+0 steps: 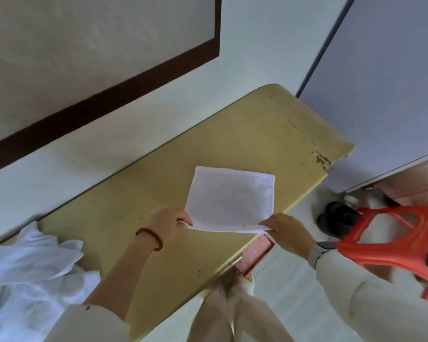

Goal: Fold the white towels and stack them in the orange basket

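Observation:
A white towel (231, 199) lies flat on the yellow table (208, 149), folded into a rough square near the front edge. My left hand (169, 222) pinches its near left corner. My right hand (286, 229) pinches its near right corner, just over the table's edge. A heap of loose white towels (32, 272) sits at the table's left end. The orange basket (391, 243) stands on the floor to the right, beside my right forearm; its inside is hidden.
A pale wall with a dark-framed panel (104, 99) runs behind the table. A grey cabinet or door (381, 95) stands at the right. Dark shoes (336, 215) lie on the floor by the basket. A pink drawer (256, 255) juts from under the table.

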`<state>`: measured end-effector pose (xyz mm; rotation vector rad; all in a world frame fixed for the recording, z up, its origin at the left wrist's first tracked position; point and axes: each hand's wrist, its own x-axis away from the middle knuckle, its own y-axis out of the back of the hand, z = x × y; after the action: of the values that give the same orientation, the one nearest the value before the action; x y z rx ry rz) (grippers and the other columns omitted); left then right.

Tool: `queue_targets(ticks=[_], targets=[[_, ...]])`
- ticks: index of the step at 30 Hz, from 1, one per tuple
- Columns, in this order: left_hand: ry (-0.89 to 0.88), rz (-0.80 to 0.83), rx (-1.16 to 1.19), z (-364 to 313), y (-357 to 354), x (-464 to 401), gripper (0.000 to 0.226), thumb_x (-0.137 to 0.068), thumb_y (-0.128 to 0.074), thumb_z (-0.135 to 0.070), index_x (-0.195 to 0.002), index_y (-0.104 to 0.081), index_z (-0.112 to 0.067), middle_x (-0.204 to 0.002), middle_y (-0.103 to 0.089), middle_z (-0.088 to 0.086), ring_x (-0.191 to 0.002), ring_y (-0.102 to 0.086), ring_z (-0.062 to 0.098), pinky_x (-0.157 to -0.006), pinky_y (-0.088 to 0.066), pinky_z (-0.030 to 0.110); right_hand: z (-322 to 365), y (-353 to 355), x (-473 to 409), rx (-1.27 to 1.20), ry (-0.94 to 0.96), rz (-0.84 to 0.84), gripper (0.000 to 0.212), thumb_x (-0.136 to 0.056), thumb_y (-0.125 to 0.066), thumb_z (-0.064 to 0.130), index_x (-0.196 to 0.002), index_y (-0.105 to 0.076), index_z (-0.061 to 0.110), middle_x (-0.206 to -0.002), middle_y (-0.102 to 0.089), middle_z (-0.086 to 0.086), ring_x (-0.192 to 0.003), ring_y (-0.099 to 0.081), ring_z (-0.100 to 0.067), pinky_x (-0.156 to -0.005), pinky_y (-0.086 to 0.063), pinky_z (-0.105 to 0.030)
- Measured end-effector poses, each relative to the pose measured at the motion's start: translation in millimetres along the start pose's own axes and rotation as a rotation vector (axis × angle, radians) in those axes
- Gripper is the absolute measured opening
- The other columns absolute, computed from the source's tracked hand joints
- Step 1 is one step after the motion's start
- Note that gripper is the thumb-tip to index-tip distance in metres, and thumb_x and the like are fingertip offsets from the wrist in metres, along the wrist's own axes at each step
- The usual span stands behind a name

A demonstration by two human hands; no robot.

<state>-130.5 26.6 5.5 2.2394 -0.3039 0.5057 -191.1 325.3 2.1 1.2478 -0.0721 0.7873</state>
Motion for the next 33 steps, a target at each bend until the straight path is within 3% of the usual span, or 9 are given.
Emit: queue_targets(ticks=[4,8,10,14,19,23,28,31,33], targets=[[0.139,-0.058,0.254,6.2,-13.2,-11.6,0.016,-0.085,-0.058,-0.004,-0.096,-0.067,-0.012,-0.095,-0.062,-0.003,-0.091,-0.056,0.011,-0.068,-0.038,0.003,-3.8,-8.2,-4.3,-0.282,-0.164,0.013,0.029,-0.094,-0.044,0.013,-0.115,-0.062,0.018,-0.116,-0.063,0.002,-0.104,-0.055,-0.017,-0.082,-0.039,-0.022],[0.268,-0.252,0.425,2.2,-5.5,-42.8,0.008,-0.083,-0.063,-0.012,-0.090,-0.059,-0.014,-0.086,-0.060,0.004,-0.082,-0.055,0.018,-0.065,-0.040,0.019,-7.4,5.1,-20.6,-0.569,-0.267,-0.151,0.020,-0.093,-0.051,0.013,-0.104,-0.066,0.008,-0.096,-0.059,0.004,-0.091,-0.049,-0.012,-0.070,-0.031,-0.015],[0.270,-0.299,0.483,-3.3,-2.2,-60.1,0.005,-0.083,-0.062,-0.013,-0.088,-0.060,-0.013,-0.084,-0.062,0.004,-0.081,-0.057,0.019,-0.067,-0.042,0.023,-12.3,7.4,-32.8,-0.626,-0.285,-0.200,0.018,-0.093,-0.049,0.015,-0.090,-0.065,0.007,-0.081,-0.057,0.003,-0.079,-0.048,-0.014,-0.067,-0.032,-0.022],[0.276,-0.407,0.536,-11.4,-4.6,-93.1,0.009,-0.087,-0.056,-0.013,-0.090,-0.064,-0.015,-0.080,-0.062,-0.001,-0.074,-0.054,0.010,-0.065,-0.040,0.016,-20.4,9.3,-58.4,-0.789,-0.378,-0.316,0.033,-0.096,-0.041,0.018,-0.068,-0.042,0.003,-0.059,-0.031,-0.002,-0.055,-0.028,-0.014,-0.052,-0.022,-0.024],[0.306,-0.505,0.450,-8.3,-15.9,-119.6,0.016,-0.089,-0.051,-0.010,-0.096,-0.065,-0.009,-0.084,-0.062,-0.002,-0.074,-0.053,0.008,-0.062,-0.037,0.013,-27.7,6.3,-88.6,-0.733,-0.433,-0.442,0.036,-0.094,-0.044,0.016,-0.058,-0.039,0.015,-0.053,-0.034,0.003,-0.051,-0.030,-0.010,-0.044,-0.023,-0.015],[0.317,-0.514,0.419,0.3,-18.7,-126.0,0.015,-0.089,-0.052,-0.013,-0.096,-0.065,-0.013,-0.088,-0.062,-0.002,-0.077,-0.053,0.009,-0.071,-0.041,0.019,-29.5,-2.4,-103.7,-0.673,-0.453,-0.495,0.018,-0.091,-0.049,0.017,-0.080,-0.059,0.006,-0.071,-0.057,-0.009,-0.067,-0.048,-0.018,-0.056,-0.036,-0.024],[0.287,-0.514,0.381,8.1,-18.1,-125.2,0.019,-0.089,-0.055,-0.012,-0.100,-0.069,-0.012,-0.093,-0.064,-0.004,-0.087,-0.055,0.009,-0.073,-0.039,0.016,-30.3,-6.6,-111.0,-0.562,-0.455,-0.538,0.012,-0.090,-0.050,0.016,-0.095,-0.059,0.011,-0.081,-0.057,0.002,-0.076,-0.050,-0.016,-0.066,-0.035,-0.025],[0.300,-0.466,0.383,11.4,-19.0,-123.9,0.021,-0.090,-0.052,-0.013,-0.105,-0.068,-0.014,-0.097,-0.062,-0.009,-0.091,-0.054,0.008,-0.072,-0.037,0.011,-30.3,-9.1,-111.6,-0.505,-0.450,-0.564,0.021,-0.089,-0.049,0.013,-0.108,-0.057,0.011,-0.095,-0.058,-0.002,-0.079,-0.049,-0.015,-0.069,-0.035,-0.026],[0.289,-0.457,0.374,12.8,-19.0,-124.0,0.022,-0.090,-0.054,-0.014,-0.106,-0.067,-0.015,-0.098,-0.063,-0.006,-0.091,-0.057,0.011,-0.079,-0.042,0.018,-30.1,-10.1,-111.0,-0.466,-0.432,-0.566,0.025,-0.089,-0.049,0.012,-0.113,-0.056,0.011,-0.103,-0.056,-0.006,-0.078,-0.047,-0.015,-0.069,-0.035,-0.027]])
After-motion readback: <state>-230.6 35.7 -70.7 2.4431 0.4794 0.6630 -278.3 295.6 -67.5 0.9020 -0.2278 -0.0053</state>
